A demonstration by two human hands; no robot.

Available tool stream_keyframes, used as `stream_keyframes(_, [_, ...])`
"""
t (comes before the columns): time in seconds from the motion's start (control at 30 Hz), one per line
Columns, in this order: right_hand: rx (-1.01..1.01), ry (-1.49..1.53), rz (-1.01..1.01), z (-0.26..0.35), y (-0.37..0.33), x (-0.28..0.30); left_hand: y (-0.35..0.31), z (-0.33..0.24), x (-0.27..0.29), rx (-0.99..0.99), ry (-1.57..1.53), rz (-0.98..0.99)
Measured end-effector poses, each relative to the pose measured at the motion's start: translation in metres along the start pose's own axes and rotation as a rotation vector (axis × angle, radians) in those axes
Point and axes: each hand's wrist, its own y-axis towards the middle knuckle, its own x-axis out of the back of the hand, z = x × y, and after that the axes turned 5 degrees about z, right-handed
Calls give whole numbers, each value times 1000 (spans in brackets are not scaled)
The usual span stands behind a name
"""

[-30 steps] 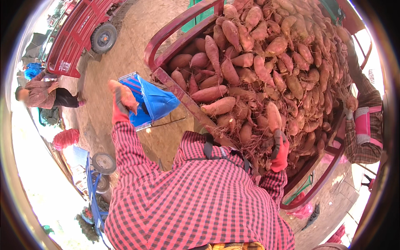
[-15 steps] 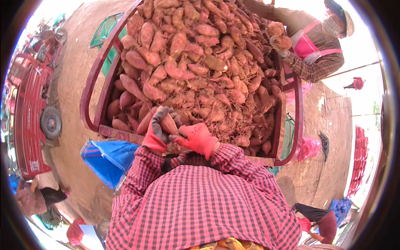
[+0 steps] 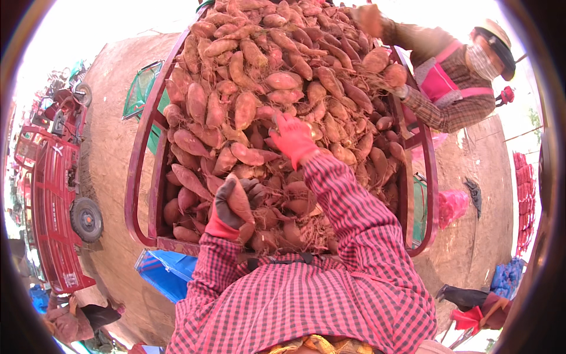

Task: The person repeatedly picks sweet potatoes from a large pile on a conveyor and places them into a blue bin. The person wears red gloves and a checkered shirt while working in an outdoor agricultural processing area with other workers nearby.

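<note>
My left hand (image 3: 227, 206), in a red and dark grey glove, is closed round a reddish sweet potato (image 3: 240, 202) above the near left part of the heap. My right hand (image 3: 293, 137), also in a red glove, is stretched out over the middle of the heap. Its curled fingers meet the end of another sweet potato (image 3: 267, 112); the undersides of the fingers are hidden. The heap of sweet potatoes (image 3: 244, 110), many with thin roots, fills a cart bed with dark red rails (image 3: 137, 177).
Across the right rail a co-worker (image 3: 451, 82) in a pink apron reaches over the heap with both hands. A blue sheet-like bag (image 3: 168, 271) hangs at the near left corner. Green net crates (image 3: 143, 88) stand left of the cart, and a red three-wheeled truck (image 3: 50, 200) is parked farther left.
My right hand has left my left hand and reached forward onto the heap. My left hand still holds a sweet potato. The co-worker's far hand has swung over the heap.
</note>
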Motion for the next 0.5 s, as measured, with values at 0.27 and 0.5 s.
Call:
stream_keyframes(0.27, [-380, -155, 422, -1, 51, -17, 62, 12, -13, -252, 106, 7])
stream_keyframes(0.5, [-328, 580, 479, 12, -11, 31, 100, 13, -21, -41, -42, 58])
